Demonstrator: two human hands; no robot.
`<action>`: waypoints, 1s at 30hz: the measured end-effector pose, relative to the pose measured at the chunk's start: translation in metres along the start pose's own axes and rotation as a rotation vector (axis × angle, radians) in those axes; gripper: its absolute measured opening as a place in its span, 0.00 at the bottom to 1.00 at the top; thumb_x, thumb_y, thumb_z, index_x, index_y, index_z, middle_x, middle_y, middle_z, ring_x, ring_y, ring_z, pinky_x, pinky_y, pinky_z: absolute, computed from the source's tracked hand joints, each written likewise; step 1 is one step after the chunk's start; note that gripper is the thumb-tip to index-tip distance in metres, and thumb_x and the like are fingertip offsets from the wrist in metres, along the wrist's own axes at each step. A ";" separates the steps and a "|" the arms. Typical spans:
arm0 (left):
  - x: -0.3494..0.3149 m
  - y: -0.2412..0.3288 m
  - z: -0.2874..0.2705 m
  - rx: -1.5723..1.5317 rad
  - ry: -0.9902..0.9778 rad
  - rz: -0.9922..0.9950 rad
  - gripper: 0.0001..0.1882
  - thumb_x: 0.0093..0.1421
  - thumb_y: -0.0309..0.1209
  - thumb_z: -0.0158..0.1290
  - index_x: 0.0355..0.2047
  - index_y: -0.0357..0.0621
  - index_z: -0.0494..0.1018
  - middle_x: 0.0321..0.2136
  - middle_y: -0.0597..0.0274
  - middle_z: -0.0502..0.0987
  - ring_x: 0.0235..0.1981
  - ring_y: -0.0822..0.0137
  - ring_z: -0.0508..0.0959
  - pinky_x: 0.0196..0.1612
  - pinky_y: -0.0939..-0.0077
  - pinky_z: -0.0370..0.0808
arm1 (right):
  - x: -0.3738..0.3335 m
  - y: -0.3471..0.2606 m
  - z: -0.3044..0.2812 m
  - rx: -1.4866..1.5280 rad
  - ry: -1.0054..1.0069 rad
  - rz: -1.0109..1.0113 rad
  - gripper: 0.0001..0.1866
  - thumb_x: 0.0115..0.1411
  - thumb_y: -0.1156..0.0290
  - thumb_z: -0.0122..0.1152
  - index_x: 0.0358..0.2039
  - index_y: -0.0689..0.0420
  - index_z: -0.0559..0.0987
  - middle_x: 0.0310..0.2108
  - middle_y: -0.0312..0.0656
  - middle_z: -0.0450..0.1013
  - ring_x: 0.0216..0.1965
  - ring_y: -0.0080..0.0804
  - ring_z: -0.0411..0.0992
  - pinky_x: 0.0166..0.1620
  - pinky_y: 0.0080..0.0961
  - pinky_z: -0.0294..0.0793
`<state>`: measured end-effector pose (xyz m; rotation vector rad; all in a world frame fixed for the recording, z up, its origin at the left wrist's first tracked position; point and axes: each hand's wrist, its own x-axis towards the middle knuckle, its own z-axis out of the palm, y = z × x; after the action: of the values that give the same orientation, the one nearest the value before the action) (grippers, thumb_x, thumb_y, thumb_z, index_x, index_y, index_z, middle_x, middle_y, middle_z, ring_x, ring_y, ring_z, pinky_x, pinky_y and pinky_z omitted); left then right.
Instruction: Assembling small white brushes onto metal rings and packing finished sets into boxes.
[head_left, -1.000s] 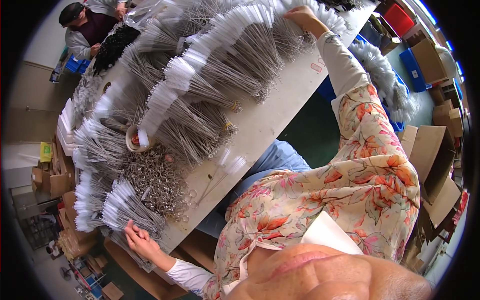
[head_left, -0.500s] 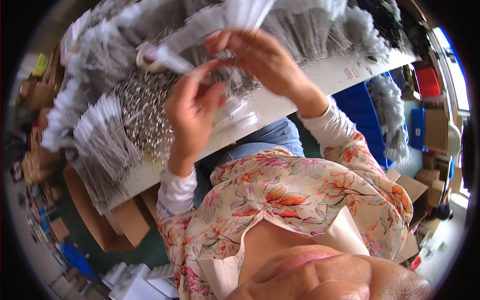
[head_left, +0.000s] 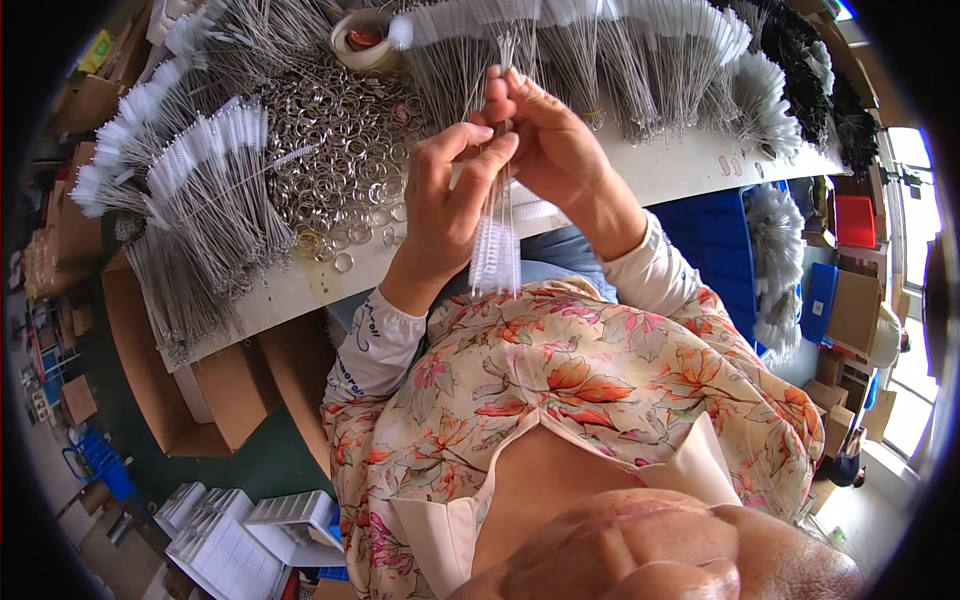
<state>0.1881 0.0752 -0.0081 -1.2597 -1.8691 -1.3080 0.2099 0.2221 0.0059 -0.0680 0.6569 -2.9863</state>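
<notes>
Together, left hand (head_left: 450, 200) and right hand (head_left: 545, 145) grip wire brushes (head_left: 497, 240) above table (head_left: 680, 170) near tape roll (head_left: 362, 40)

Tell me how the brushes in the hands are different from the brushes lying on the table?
The brushes in the hands hang down with bristles low, pinched between the left hand and right hand; the brushes on the table lie flat, fanned out. The held bunch is small; the table piles are many. Both have white bristles on thin wire stems.

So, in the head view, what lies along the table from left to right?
White-tipped wire brushes → heap of metal rings → left hand → right hand → black-tipped brushes.
</notes>
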 end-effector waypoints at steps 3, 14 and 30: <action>-0.001 -0.006 -0.028 0.097 0.005 0.029 0.20 0.48 0.26 0.60 0.44 0.44 0.73 0.45 0.56 0.64 0.45 0.61 0.67 0.48 0.69 0.67 | -0.008 -0.022 0.009 -0.454 0.009 0.051 0.11 0.63 0.68 0.49 0.38 0.61 0.74 0.25 0.33 0.72 0.22 0.17 0.64 0.31 0.16 0.69; 0.009 -0.009 -0.052 -0.923 -0.313 -0.474 0.46 0.44 0.39 0.66 0.58 0.37 0.54 0.53 0.51 0.63 0.53 0.60 0.67 0.56 0.66 0.63 | -0.027 -0.004 0.038 -1.331 -0.160 0.174 0.09 0.59 0.69 0.53 0.35 0.59 0.77 0.23 0.34 0.73 0.24 0.18 0.68 0.28 0.16 0.66; -0.068 0.004 -0.047 0.025 -0.017 -0.378 0.15 0.51 0.30 0.60 0.38 0.38 0.72 0.26 0.63 0.74 0.23 0.73 0.73 0.26 0.80 0.71 | -0.099 -0.072 -0.035 -2.451 -0.054 0.325 0.06 0.53 0.73 0.54 0.30 0.54 0.79 0.27 0.43 0.74 0.28 0.41 0.73 0.33 0.33 0.71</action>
<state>0.2163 0.0057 -0.0435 -0.9347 -2.2038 -1.4572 0.3010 0.3110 0.0023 -0.1166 2.8831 -0.3322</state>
